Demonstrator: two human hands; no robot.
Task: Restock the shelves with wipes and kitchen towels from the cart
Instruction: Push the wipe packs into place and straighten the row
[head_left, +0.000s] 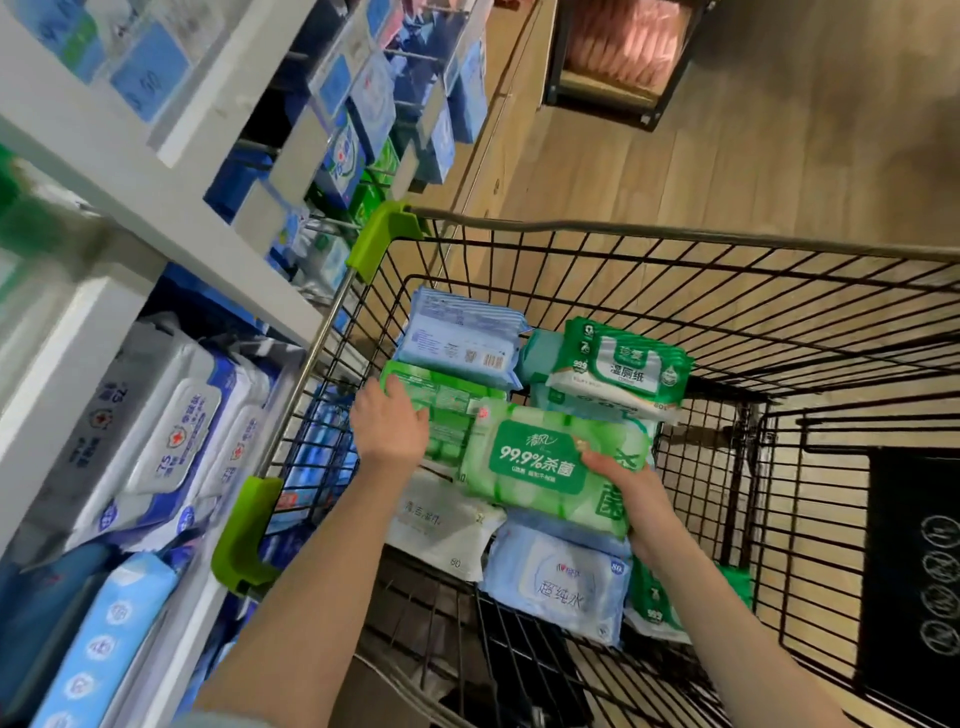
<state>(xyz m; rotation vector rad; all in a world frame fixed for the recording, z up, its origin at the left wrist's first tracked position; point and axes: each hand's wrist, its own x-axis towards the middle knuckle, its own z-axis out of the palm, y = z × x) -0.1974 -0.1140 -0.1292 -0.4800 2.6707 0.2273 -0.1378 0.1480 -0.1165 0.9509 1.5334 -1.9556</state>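
The green wipes pack (540, 457) reads "清风" and, in large white type, "99.9%杀菌", with big green characters on its near edge. It sits at the top of the pile inside the wire cart (675, 236). The right hand (626, 491) grasps its right end, thumb on the printed face and fingers underneath. The left hand (389, 426) lies on the left end of a second green pack (447, 397), which is turned back-up just under the first. Its thumb lies across the top, and I cannot tell whether its fingers curl round the edge.

Around them in the cart:
- A green-and-white pack (623, 369) marked "湿厕纸" lies at the far right.
- A blue pack (457, 338) lies back-up at the far end, with fine print and a barcode.
- A pale blue pack (561, 582) reading "超纯水" lies nearest.
- A white pack (441, 519) beside the pale blue one shows "80".
- Another green-and-white pack (657, 603) is partly hidden under the right forearm.

The cart has lime-green corner guards (249, 530) and a black seat flap (914, 571) with round pictograms. It stands right against the shelves (156, 208) on the left. There, white wipes packs (171, 441) carry "75" and a red cross, and the blurred blue and green packets further along cannot be read. On the wooden floor (753, 130) beyond stands a dark rack (623, 47) with pink goods.
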